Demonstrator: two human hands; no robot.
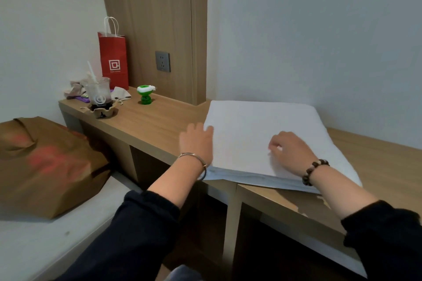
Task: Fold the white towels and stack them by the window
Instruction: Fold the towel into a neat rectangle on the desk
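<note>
As they lie: white towels (251, 121) likely soft, light, limp.
Left hand (197, 141): flat against left edge.
Right hand (291, 147): curled on top; grip unclear.
Hold: under both sides.

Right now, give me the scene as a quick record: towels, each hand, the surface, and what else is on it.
towels: folded white towels, layered, near edge overhanging
surface: wooden desk
left: left hand, fingers straight, against the towels' left edge
right: right hand, fingers curled on top of the towels; grip unclear
also on desk: red paper bag, plastic cup with straw, green gadget
at left: brown paper bag
window: not in view
</note>
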